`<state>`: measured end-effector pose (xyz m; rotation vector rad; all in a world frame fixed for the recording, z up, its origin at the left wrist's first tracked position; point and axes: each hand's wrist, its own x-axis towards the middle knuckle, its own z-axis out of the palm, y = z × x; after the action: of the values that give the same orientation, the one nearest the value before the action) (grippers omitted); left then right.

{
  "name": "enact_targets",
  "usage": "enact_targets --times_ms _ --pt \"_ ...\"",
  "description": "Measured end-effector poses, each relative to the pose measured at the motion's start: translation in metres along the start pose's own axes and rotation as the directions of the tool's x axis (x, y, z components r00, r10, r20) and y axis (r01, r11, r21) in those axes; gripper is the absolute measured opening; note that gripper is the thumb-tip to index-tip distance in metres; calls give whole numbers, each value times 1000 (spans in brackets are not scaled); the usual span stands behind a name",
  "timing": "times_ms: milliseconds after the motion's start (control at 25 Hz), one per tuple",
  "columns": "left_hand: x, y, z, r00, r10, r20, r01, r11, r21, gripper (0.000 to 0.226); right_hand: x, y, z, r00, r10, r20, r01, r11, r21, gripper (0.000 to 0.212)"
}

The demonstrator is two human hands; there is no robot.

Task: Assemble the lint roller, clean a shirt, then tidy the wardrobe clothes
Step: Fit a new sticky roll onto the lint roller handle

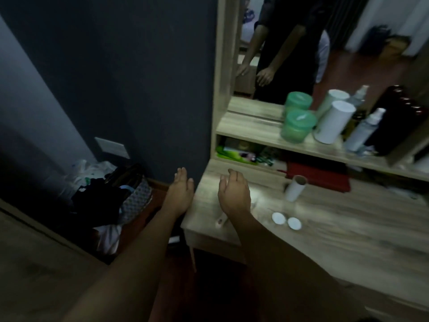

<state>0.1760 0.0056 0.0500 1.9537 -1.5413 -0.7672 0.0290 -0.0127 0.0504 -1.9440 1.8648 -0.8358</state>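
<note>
Hovering slack and empty: left hand [180,194], right hand [234,194]; nearby one roll [296,188], two white caps [278,218].

**Lint roller parts lie apart on the desk**

We see the white roll [295,188] standing on end on the desk [348,233], with its brown cardboard core showing at the open top. Two small round white discs [278,218] lie flat side by side, nearer the front edge. The white handle [220,221] shows only its end near the desk's left corner, and it is blurred.
</note>
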Motion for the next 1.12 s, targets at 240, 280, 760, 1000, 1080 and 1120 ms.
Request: enact_targets --times_ms 240,280,760,1000,1080,1120 --pt "-56 80 108 999 10 39 -11 999 35 53 -8 146 -106 1000 4 31 -3 999 -39 45" --pt "-61 90 121 999 9 42 -10 999 40 54 -6 165 -119 999 3 49 -1 999 -46 44" --pt "-46 127 207 973 34 227 -74 982 174 58 69 251 -160 918 -217 330 260 961 -90 71" --pt "-24 128 227 926 46 375 -189 915 355 64 93 261 -142 812 -274 516 356 932 -64 85" --pt "-23 125 234 923 38 382 -187 914 360 62 99 263 -138 785 -293 546 374 927 -41 85" --pt "-22 125 237 924 33 380 -180 915 360 60 103 264 -137 770 -305 560 382 924 -21 85"
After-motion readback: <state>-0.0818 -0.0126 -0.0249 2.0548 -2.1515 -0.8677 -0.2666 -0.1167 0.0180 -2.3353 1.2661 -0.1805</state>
